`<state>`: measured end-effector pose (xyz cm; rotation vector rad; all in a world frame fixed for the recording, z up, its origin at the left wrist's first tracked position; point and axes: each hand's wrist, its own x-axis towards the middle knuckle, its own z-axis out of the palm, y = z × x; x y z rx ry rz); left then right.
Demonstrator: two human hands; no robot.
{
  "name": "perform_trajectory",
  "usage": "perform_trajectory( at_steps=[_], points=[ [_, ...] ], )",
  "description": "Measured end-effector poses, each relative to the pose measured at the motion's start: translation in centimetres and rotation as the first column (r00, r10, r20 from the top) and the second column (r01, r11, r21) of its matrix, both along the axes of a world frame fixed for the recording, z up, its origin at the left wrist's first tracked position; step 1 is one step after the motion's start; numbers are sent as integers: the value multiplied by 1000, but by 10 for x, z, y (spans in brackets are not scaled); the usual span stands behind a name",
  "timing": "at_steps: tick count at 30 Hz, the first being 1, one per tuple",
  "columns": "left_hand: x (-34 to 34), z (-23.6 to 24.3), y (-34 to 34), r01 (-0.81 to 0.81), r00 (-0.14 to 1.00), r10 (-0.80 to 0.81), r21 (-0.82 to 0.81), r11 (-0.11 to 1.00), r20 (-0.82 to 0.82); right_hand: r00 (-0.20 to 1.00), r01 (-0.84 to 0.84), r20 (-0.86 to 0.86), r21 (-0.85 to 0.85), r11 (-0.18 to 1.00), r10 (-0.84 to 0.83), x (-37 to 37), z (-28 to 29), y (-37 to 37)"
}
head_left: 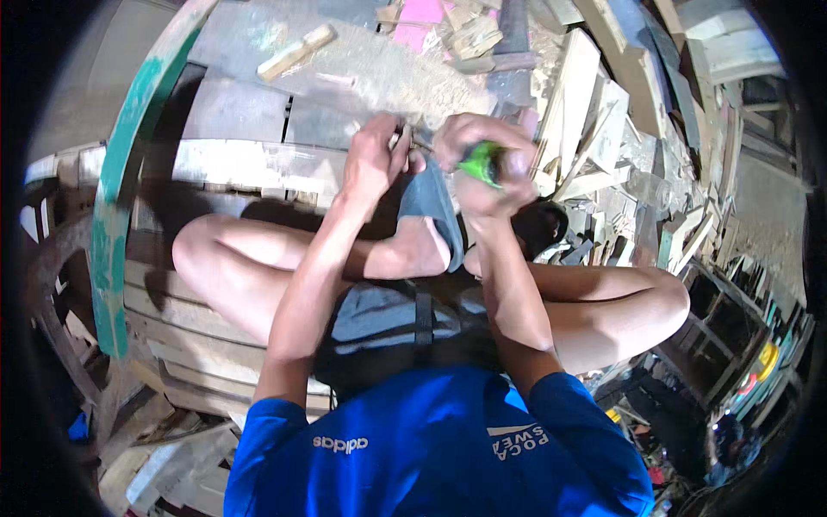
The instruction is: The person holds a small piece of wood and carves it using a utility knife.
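Both hands' fingers curled tight (right hand (487, 164) grips green handle (481, 160)).

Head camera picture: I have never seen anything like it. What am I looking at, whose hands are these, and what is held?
There is no machine here. A person wears a wide-angle camera on the head, looking down, so straight edges bend. The forearms rising from below are their own. The right hand grips a bright green handle; its working end is hidden. The left hand pinches something small beside it, too small to tell. The person sits with bent knees on a platform of wooden planks, with wood offcuts piled on the right.
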<state>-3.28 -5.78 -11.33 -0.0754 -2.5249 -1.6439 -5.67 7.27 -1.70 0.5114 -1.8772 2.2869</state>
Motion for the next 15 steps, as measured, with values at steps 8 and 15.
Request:
perform_trajectory(
  at_steps=[8, 15],
  points=[
    [-4, 1, 0, -3, 1000, 4, -11, 1000, 18, 995, 61, -88, 74, 995, -55, -6, 29, 16],
    [-1, 9, -5, 76, 997, -74, -76, 994, 36, 979, -97, -193, -180, 979, 61, -17, 60, 14]
  ],
)
